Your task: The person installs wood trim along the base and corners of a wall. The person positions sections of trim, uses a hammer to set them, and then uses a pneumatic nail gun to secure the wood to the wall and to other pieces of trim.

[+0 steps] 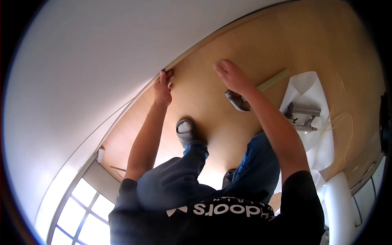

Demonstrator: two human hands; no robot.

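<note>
My left hand [163,90] is up at the edge of a large white panel [102,53], its thumb and fingers bunched against the narrow strip [179,60] along that edge. Whether something small sits between them is hidden. My right hand [232,76] hangs in the air to the right, apart from the panel, with curled fingers slightly blurred and nothing visible in them. Below it, partly covered by my forearm, lies a hammer-like tool with a dark head [237,101] and a pale, straight handle [274,80].
At the right, a grey nail gun [304,109] rests on a white foam sheet [322,151], with a thin clear hose [347,122] looping over the tan floor [326,45]. A white roll [339,200] stands lower right. My sandalled foot [185,128] is below my left hand; a gridded window [83,212] is lower left.
</note>
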